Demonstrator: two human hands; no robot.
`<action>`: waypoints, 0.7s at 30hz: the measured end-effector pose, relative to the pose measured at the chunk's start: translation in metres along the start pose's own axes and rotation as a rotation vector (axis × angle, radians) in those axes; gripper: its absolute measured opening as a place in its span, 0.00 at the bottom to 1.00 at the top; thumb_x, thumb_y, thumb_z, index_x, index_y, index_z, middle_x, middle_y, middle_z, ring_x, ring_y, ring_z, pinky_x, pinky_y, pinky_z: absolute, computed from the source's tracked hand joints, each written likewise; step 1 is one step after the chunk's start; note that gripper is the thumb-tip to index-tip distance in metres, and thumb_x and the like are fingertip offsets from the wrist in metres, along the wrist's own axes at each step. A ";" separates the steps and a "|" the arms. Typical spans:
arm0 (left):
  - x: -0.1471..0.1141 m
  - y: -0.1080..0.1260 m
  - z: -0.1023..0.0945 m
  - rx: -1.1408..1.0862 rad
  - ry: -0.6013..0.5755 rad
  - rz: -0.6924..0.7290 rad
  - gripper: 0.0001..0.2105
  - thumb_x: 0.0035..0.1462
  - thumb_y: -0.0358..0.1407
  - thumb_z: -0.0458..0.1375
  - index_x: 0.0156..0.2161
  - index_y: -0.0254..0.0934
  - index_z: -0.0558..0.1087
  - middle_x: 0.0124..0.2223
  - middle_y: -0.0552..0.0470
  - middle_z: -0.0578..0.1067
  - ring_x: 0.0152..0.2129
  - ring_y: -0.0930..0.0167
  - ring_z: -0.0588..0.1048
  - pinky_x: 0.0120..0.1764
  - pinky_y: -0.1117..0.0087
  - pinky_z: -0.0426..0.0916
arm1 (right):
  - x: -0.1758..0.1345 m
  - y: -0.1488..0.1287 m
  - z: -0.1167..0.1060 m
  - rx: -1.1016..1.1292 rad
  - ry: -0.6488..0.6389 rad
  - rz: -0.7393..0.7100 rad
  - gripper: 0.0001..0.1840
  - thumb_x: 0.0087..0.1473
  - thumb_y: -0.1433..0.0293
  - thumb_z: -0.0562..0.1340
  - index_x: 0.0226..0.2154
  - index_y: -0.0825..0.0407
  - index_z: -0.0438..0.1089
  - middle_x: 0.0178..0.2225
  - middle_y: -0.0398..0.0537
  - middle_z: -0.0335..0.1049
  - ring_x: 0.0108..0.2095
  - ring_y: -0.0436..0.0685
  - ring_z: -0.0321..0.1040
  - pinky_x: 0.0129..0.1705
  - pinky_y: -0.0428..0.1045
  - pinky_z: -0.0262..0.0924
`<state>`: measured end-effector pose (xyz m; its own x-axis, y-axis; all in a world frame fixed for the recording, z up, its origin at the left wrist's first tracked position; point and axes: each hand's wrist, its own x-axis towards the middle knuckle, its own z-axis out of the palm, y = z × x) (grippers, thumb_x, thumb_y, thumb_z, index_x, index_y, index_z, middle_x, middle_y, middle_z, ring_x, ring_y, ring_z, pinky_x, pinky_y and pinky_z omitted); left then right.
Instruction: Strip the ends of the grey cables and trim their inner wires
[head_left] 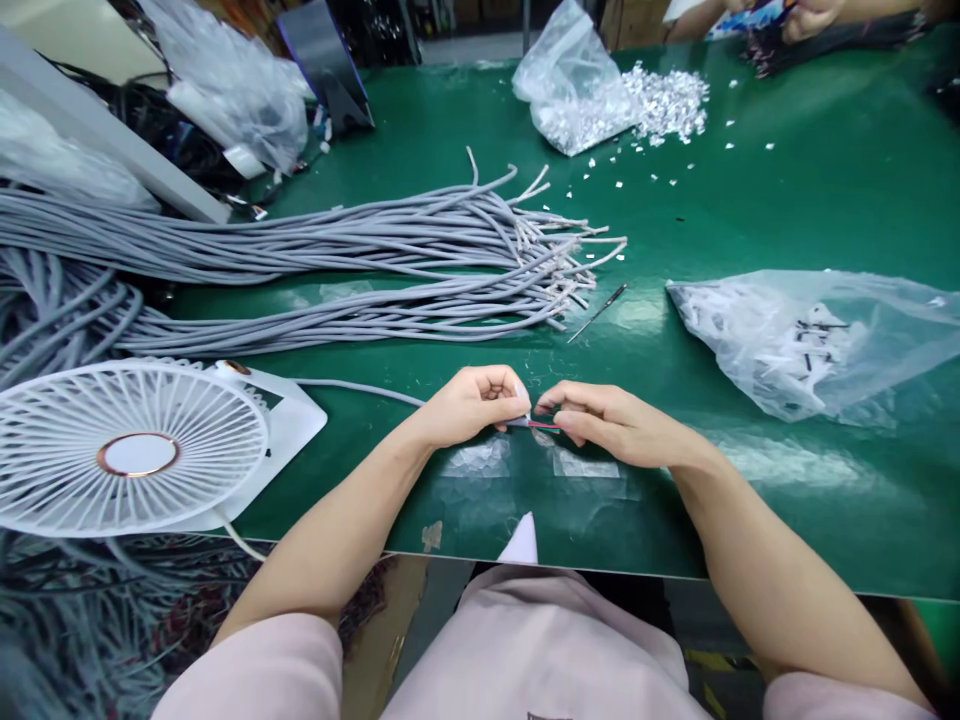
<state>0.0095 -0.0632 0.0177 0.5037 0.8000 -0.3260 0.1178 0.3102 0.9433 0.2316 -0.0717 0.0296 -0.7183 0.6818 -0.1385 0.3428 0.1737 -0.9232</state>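
Note:
A grey cable [360,388] runs in from the left to my left hand [476,405], which is closed around it near its end. Thin wires, one of them red [541,425], come out of the cable's end between my two hands. My right hand [611,420] has its fingers curled, with thumb and fingertips pinching at the tips of those wires. Its lower fingers are partly hidden. Beyond my hands lies a thin tool with a dark handle [611,300], near the cut ends of a large bundle of grey cables [360,245].
A white fan [247,410] stands at the left. To the right lies a clear bag of white and black parts [787,340]. At the back, a plastic bag [574,85] spills small silvery pieces [671,100]. Another person's hands [810,18] hold dark wires at the far right.

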 end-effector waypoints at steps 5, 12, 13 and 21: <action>0.000 0.001 0.000 -0.039 -0.060 0.000 0.16 0.47 0.43 0.65 0.29 0.31 0.68 0.24 0.55 0.71 0.20 0.79 0.68 0.24 0.78 0.66 | 0.003 0.000 0.002 0.086 -0.079 0.033 0.18 0.62 0.60 0.51 0.44 0.55 0.68 0.23 0.40 0.63 0.23 0.46 0.57 0.26 0.42 0.53; 0.000 0.000 -0.001 -0.038 -0.110 -0.008 0.16 0.49 0.43 0.64 0.30 0.31 0.68 0.23 0.55 0.72 0.19 0.78 0.71 0.24 0.78 0.67 | 0.006 0.002 0.007 0.144 -0.125 0.049 0.20 0.61 0.58 0.52 0.41 0.56 0.68 0.23 0.41 0.63 0.23 0.45 0.57 0.26 0.42 0.53; 0.000 -0.001 -0.001 -0.036 -0.115 -0.009 0.16 0.49 0.43 0.64 0.30 0.31 0.68 0.23 0.55 0.72 0.19 0.78 0.71 0.23 0.79 0.67 | 0.007 0.002 0.008 0.151 -0.133 0.045 0.20 0.61 0.58 0.52 0.41 0.56 0.68 0.23 0.41 0.63 0.23 0.45 0.57 0.25 0.42 0.53; -0.001 -0.003 -0.001 -0.020 -0.135 -0.036 0.17 0.48 0.45 0.64 0.30 0.31 0.68 0.24 0.55 0.73 0.18 0.78 0.72 0.21 0.79 0.65 | 0.009 0.001 0.014 0.209 -0.125 0.056 0.19 0.60 0.58 0.54 0.37 0.58 0.69 0.22 0.40 0.62 0.21 0.44 0.54 0.22 0.41 0.49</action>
<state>0.0077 -0.0640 0.0150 0.6102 0.7122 -0.3469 0.1213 0.3487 0.9293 0.2172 -0.0751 0.0225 -0.7757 0.5905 -0.2225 0.2606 -0.0213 -0.9652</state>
